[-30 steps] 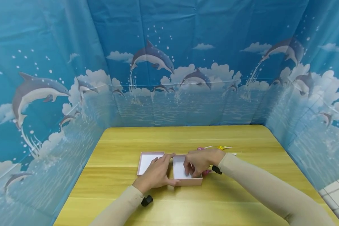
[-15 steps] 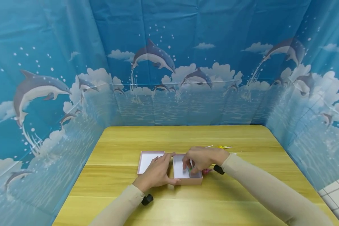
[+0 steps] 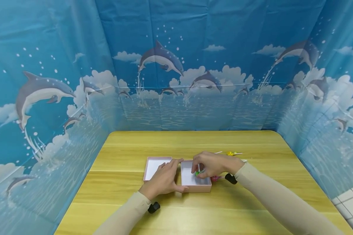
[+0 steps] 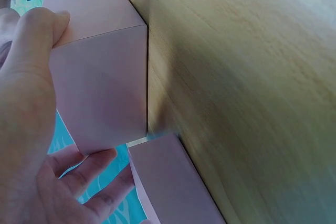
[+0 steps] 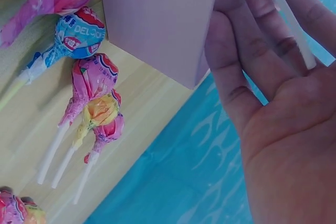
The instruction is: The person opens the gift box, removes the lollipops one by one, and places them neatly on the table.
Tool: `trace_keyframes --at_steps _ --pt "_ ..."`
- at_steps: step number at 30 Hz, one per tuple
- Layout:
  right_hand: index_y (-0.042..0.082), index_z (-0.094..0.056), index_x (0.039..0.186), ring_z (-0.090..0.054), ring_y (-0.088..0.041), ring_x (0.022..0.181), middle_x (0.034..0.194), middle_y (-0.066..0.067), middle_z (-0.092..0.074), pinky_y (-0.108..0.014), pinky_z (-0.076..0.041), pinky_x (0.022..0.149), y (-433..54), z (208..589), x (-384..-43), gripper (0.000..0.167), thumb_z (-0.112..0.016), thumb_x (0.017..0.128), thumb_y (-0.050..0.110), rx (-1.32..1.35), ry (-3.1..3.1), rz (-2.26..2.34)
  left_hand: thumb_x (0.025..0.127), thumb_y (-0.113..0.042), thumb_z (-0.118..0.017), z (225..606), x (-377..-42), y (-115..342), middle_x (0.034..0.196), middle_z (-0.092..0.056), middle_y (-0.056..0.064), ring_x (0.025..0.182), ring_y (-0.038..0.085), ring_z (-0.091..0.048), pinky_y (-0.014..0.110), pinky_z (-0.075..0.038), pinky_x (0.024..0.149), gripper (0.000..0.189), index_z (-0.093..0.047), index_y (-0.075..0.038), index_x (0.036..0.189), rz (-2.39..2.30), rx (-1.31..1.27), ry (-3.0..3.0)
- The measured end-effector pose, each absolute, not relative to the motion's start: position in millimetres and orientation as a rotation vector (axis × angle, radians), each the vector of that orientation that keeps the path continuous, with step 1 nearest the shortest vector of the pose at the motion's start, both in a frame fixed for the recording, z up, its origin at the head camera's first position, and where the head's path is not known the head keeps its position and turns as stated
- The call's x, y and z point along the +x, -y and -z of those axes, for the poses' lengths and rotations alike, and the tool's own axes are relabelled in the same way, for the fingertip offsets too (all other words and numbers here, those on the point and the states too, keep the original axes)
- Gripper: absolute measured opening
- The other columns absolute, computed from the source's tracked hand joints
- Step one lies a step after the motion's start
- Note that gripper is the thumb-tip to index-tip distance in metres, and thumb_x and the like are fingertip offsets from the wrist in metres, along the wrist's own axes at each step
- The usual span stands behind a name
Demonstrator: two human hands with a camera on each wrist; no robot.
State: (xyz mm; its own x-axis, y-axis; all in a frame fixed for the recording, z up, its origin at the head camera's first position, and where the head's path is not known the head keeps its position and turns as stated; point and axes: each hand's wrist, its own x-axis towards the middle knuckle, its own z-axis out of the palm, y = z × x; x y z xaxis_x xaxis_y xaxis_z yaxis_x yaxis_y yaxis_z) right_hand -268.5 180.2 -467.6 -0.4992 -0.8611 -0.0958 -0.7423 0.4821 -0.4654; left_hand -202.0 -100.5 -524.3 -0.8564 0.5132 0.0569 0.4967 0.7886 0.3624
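Observation:
A pink open box (image 3: 196,189) with a white inside stands on the wooden table. My left hand (image 3: 162,182) grips its left side. In the left wrist view, the thumb (image 4: 59,27) presses one wall and the fingers reach round to the opposite edge. My right hand (image 3: 213,163) is over the box's right part, fingers pointing down into it. Thumb and fingers pinch a green lollipop (image 3: 197,173). Its white stick (image 5: 294,27) runs back across the fingers toward the palm in the right wrist view.
The box's shallow lid (image 3: 151,168) lies inside up to the left. Several wrapped lollipops lie right of the box, among them a blue one (image 5: 83,35), pink ones (image 5: 94,80) and a yellow one (image 3: 230,153). A dolphin-print curtain (image 3: 176,107) surrounds the table.
My right hand has risen slightly and shifted a little right, and the green lollipop between its fingers has come into sight. My left hand stays on the box.

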Motion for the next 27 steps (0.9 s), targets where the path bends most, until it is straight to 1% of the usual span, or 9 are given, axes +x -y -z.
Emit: trace_keyframes --at_steps 4,8,14,17,22,23,24,27 --pt "0.017 -0.088 0.115 -0.076 -0.007 0.097 0.112 0.005 -0.077 -0.03 -0.069 0.09 -182.3 466.2 -265.1 0.01 -0.087 0.106 0.016 -1.376 -2.421 0.574 0.09 -0.076 -0.092 523.9 -201.1 100.0 0.173 -0.058 0.007 0.153 0.038 -0.068 0.068 -0.048 0.133 0.121 -0.038 -0.016 0.181 -0.572 0.821 -2.925" --pt "0.015 -0.087 0.115 -0.076 -0.004 0.098 0.113 0.005 -0.077 -0.035 -0.071 0.092 -184.5 464.0 -262.5 0.009 -0.086 0.106 0.016 -1.391 -2.436 0.604 0.09 -0.074 -0.093 524.2 -201.3 99.7 0.173 -0.058 0.007 0.152 0.038 -0.068 0.068 -0.048 0.133 0.121 -0.039 -0.016 0.181 -0.571 0.82 -2.928" --pt "0.013 -0.085 0.119 -0.075 -0.004 0.101 0.119 0.004 -0.079 -0.033 -0.07 0.091 -190.7 459.5 -261.4 0.012 -0.084 0.107 0.015 -1.371 -2.458 0.66 0.09 -0.075 -0.092 522.5 -202.5 98.6 0.174 -0.058 0.007 0.155 0.037 -0.066 0.069 -0.046 0.135 0.121 -0.037 -0.016 0.181 -0.569 0.814 -2.921" --pt "0.015 -0.085 0.12 -0.076 -0.003 0.101 0.12 0.005 -0.08 -0.036 -0.071 0.09 -194.5 457.5 -260.8 0.012 -0.084 0.108 0.015 -1.372 -2.464 0.685 0.091 -0.075 -0.092 523.1 -202.9 98.6 0.174 -0.058 0.008 0.154 0.037 -0.066 0.069 -0.046 0.135 0.121 -0.037 -0.016 0.181 -0.564 0.814 -2.917" --pt "0.022 -0.084 0.117 -0.075 -0.001 0.098 0.118 0.005 -0.082 -0.041 -0.072 0.089 -199.2 457.5 -261.3 0.01 -0.085 0.109 0.016 -1.392 -2.476 0.722 0.092 -0.075 -0.091 521.5 -201.2 99.7 0.174 -0.058 0.009 0.154 0.039 -0.066 0.071 -0.046 0.135 0.12 -0.038 -0.015 0.181 -0.585 0.827 -2.908" --pt "0.022 -0.084 0.117 -0.075 -0.001 0.098 0.118 0.005 -0.082 -0.042 -0.072 0.089 -200.1 457.3 -261.1 0.01 -0.085 0.109 0.016 -1.39 -2.473 0.731 0.092 -0.075 -0.091 520.7 -200.6 100.0 0.174 -0.058 0.01 0.154 0.041 -0.066 0.072 -0.046 0.134 0.12 -0.038 -0.015 0.181 -0.594 0.833 -2.909" --pt "0.022 -0.084 0.117 -0.075 -0.001 0.098 0.118 0.005 -0.082 -0.043 -0.072 0.089 -201.0 457.1 -260.8 0.01 -0.085 0.109 0.016 -1.39 -2.473 0.738 0.093 -0.078 -0.087 524.3 -202.2 101.3 0.173 -0.058 0.01 0.153 0.04 -0.067 0.071 -0.047 0.133 0.119 -0.038 -0.015 0.181 -0.6 0.857 -2.919" --pt "0.019 -0.084 0.116 -0.076 -0.004 0.098 0.117 0.005 -0.082 -0.043 -0.072 0.088 -203.5 456.5 -259.8 0.008 -0.085 0.108 0.016 -1.392 -2.478 0.759 0.094 -0.08 -0.086 523.7 -201.7 102.1 0.172 -0.058 0.011 0.152 0.042 -0.067 0.073 -0.047 0.131 0.119 -0.038 -0.014 0.181 -0.612 0.872 -2.92"
